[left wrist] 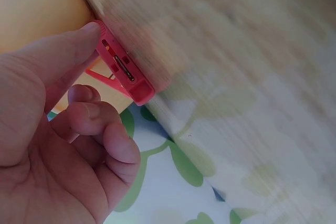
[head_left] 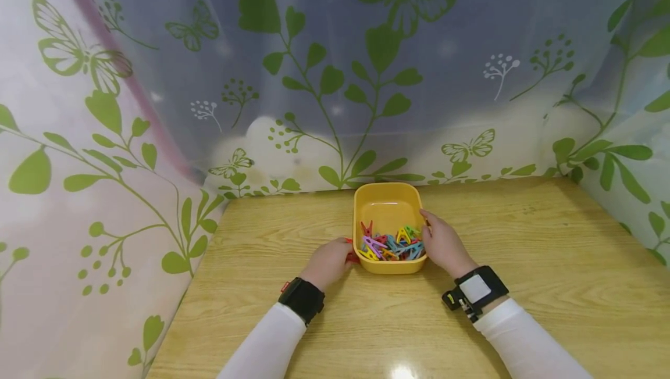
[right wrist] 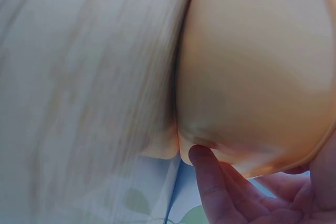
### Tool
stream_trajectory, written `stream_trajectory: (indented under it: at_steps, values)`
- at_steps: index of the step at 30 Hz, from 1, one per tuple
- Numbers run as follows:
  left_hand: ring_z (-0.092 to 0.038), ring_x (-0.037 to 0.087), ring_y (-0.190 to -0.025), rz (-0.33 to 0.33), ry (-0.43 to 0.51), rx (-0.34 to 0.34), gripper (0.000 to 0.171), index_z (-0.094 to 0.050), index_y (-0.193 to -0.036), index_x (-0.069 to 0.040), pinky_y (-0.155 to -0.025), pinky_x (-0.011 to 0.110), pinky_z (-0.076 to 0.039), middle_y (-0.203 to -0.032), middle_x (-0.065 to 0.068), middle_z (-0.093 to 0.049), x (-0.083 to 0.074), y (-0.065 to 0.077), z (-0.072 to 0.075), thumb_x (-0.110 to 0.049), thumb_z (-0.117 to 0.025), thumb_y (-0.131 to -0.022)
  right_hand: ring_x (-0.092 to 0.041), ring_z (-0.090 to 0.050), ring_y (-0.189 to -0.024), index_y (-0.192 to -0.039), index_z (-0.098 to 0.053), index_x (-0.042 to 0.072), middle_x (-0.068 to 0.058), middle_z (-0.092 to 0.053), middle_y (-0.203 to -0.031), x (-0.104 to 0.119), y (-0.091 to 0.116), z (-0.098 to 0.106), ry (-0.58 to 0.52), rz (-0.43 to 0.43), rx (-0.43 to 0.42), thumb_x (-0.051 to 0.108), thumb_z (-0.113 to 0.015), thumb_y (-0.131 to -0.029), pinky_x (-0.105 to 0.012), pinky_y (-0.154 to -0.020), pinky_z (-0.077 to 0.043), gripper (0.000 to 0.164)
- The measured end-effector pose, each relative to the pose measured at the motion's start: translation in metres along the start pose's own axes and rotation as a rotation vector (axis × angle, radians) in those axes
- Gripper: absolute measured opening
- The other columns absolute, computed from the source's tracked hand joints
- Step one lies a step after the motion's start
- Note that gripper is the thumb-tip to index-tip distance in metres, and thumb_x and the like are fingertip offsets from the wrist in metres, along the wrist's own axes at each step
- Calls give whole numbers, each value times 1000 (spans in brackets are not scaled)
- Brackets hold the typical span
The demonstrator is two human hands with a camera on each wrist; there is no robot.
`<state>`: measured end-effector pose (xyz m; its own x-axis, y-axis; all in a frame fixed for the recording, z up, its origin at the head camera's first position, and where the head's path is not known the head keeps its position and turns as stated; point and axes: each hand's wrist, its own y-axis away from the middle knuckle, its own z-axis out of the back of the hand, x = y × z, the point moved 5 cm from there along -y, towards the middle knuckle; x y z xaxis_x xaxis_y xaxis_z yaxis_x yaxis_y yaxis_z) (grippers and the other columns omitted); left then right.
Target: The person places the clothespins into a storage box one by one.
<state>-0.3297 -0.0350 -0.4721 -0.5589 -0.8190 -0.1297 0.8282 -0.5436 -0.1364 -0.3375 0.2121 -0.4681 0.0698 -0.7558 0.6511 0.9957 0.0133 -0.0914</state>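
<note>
A yellow plastic bin (head_left: 388, 267) stands on the table, several colourful clothespins (head_left: 389, 246) heaped in its near half. At the bin's left side, my left hand (head_left: 327, 264) pinches a red clothespin (left wrist: 123, 64) between thumb and index finger. The other fingers curl in toward the palm (left wrist: 68, 166). This clothespin is close beside the bin's outer wall, just above the wood. My right hand (head_left: 445, 245) holds the bin by its right side, with fingertips (right wrist: 202, 156) against the outer wall (right wrist: 252, 66) and the thumb up near the rim.
The wooden table (head_left: 528, 239) extends to both sides of the bin. Behind it hangs a curtain (head_left: 309, 106) printed with green leaves and butterflies, close to the bin's far end. Similar patterned cloth (head_left: 94, 204) closes off the left side.
</note>
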Motion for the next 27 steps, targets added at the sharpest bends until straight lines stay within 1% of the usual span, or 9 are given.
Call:
stream_trajectory:
  at_steps: [4, 7, 9, 12, 15, 17, 20, 24, 27]
  values:
    - [-69, 18, -90, 17, 29, 28, 7, -73, -93, -12, -79, 34, -56, -96, 2, -70, 0, 1, 1, -18, -77, -93, -47, -49, -138, -156, -33, -7, -34, -46, -151, 1, 0, 0, 2, 11, -5, 14, -36, -111, -59, -112, -42, 50]
    - [-67, 16, -86, 20, 62, 42, 9, -72, -86, -14, -77, 31, -54, -91, 0, -69, 1, 2, 1, -15, -78, -92, -47, -52, -136, -156, -34, -7, -34, -49, -149, 1, 0, 0, 3, 22, -15, 13, -37, -110, -59, -111, -43, 50]
    - [-66, 16, -84, 17, 77, 33, 9, -72, -85, -14, -75, 30, -54, -88, -1, -69, 2, 3, 2, -13, -78, -91, -47, -52, -134, -155, -35, -8, -34, -50, -148, 1, 0, 1, 5, 29, -20, 12, -38, -110, -59, -110, -44, 50]
    - [-64, 16, -79, 22, 64, 2, 11, -72, -82, -13, -69, 30, -52, -83, 0, -67, 6, 4, 7, -10, -78, -91, -47, -52, -135, -155, -35, -8, -34, -50, -147, 1, 1, 1, 6, 31, -22, 12, -38, -110, -59, -110, -43, 50]
    - [-60, 16, -73, 44, 36, -33, 13, -70, -80, -12, -63, 30, -49, -80, 1, -63, 10, 4, 18, -8, -77, -90, -47, -52, -135, -155, -35, -8, -34, -49, -148, 1, 1, 1, 8, 31, -21, 12, -37, -110, -59, -110, -43, 50]
    - [-58, 15, -72, 60, 16, -59, 12, -70, -82, -12, -62, 29, -49, -80, 1, -62, 12, 2, 27, -8, -76, -91, -47, -52, -135, -155, -34, -8, -34, -49, -148, 1, 1, 1, 8, 28, -18, 12, -37, -110, -59, -110, -43, 50]
    - [-60, 15, -72, 76, -16, -101, 10, -71, -84, -12, -61, 29, -50, -81, 1, -63, 12, 0, 44, -10, -77, -92, -47, -51, -136, -156, -34, -8, -34, -49, -149, 1, 0, 1, 8, 26, -16, 12, -37, -110, -59, -111, -43, 50]
    - [-62, 15, -74, 58, -51, -170, 7, -72, -89, -12, -63, 28, -53, -84, 1, -64, 1, -4, 66, -14, -75, -95, -47, -50, -137, -156, -33, -7, -34, -48, -150, 0, 0, 0, 7, 19, -9, 12, -37, -110, -59, -112, -42, 50]
    - [-61, 13, -75, -4, -42, -211, 6, -73, -93, -12, -67, 28, -53, -87, 0, -64, -14, -7, 78, -16, -73, -97, -47, -49, -138, -157, -33, -7, -33, -47, -151, 0, 0, 0, 4, 11, -4, 13, -37, -110, -59, -112, -42, 51]
